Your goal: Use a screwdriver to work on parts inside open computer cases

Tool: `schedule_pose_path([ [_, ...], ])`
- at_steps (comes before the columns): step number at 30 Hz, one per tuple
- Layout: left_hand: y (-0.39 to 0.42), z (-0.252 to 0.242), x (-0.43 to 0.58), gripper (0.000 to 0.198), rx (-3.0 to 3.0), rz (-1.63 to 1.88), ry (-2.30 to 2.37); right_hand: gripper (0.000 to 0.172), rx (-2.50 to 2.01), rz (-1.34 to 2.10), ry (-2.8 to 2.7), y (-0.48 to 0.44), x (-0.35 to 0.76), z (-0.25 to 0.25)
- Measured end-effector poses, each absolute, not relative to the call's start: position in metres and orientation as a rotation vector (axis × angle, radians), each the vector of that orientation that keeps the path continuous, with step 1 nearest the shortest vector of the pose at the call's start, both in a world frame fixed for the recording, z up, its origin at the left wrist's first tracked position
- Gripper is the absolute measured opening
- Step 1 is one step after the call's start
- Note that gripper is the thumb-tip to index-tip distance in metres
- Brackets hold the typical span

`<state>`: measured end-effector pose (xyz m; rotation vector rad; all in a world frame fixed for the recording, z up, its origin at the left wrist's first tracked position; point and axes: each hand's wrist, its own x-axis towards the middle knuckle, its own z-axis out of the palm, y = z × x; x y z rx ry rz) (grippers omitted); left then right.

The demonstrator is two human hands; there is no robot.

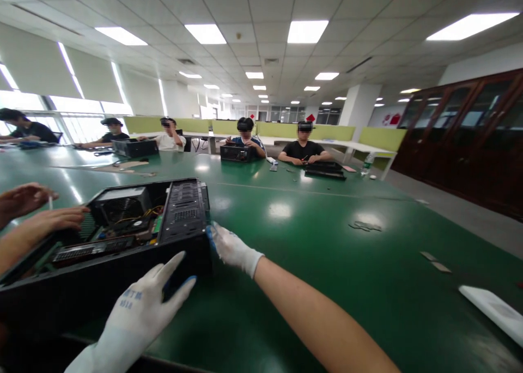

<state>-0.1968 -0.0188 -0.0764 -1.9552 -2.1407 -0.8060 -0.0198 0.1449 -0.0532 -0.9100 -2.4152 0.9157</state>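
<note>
A black desktop computer case (183, 215) lies on its side on the green table with its top side uncovered. Inside it show a power supply (125, 204), yellow wires and a green circuit board. My left hand (143, 302), in a white glove with blue-tipped fingers, is at the near long wall, thumb and forefinger spread apart; its other fingers are partly hidden. At the case's right end, my gloved right hand (231, 248) has its fingers together against the corner, gripping there. Another person's bare hands (53, 220) are at the case's left side, one holding a thin white stick.
Across the green table (294, 215) several people sit with other computer cases (237, 153). Thin flat pieces (365, 226) and small plates (435, 262) lie to the right. A white device (492, 307) rests at the right edge. A water bottle (368, 164) stands farther back.
</note>
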Motion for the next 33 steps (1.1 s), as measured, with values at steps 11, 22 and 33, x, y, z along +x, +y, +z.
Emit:
schedule_pose_path([
  [11,0.015,-0.114,-0.130,0.059,-2.335,-0.766,-2.203,0.079,-1.336,0.840,-2.148,0.131,0.137,-0.132],
  [22,0.080,-0.121,-0.020,0.066,-2.656,-0.673,-2.176,0.071,-1.446,0.737,-1.595,0.150,0.209,-0.163],
  [33,0.107,-0.164,0.005,0.061,-2.606,-0.662,-2.142,0.063,-1.364,0.712,-1.640,0.154,0.209,-0.172],
])
